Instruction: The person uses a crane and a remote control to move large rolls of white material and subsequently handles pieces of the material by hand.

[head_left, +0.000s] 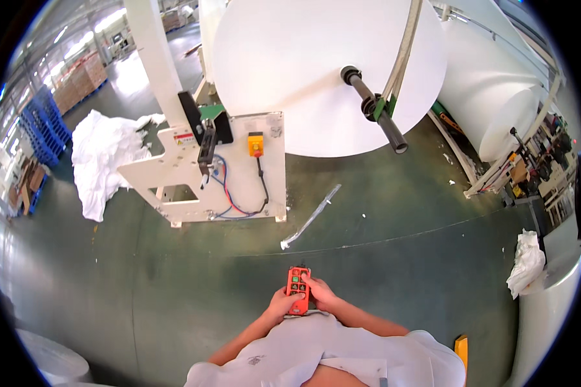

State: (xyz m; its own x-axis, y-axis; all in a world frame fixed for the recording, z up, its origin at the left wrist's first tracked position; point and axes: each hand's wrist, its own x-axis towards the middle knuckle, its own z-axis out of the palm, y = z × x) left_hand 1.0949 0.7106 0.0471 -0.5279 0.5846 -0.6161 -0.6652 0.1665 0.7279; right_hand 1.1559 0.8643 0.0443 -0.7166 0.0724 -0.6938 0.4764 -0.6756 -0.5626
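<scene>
A red-orange handheld remote control (297,289) with several buttons is held upright in front of my body. My left hand (281,303) wraps its lower left side, the thumb resting on the lower buttons. On the other side my right hand (321,291) grips it, with the thumb over the upper right buttons. Ahead hangs or stands a huge white paper roll (284,71). A dark metal shaft (392,132) sticks out of its core, with a pale sling strap (403,51) looped around it and running upward.
Left of the roll stands a cream machine stand (258,187) with a yellow control box (256,143) and cables. White crumpled material (103,161) is heaped farther left. A clear plastic strip (313,216) lies on the green floor (193,271). Another white roll (497,97) is at right.
</scene>
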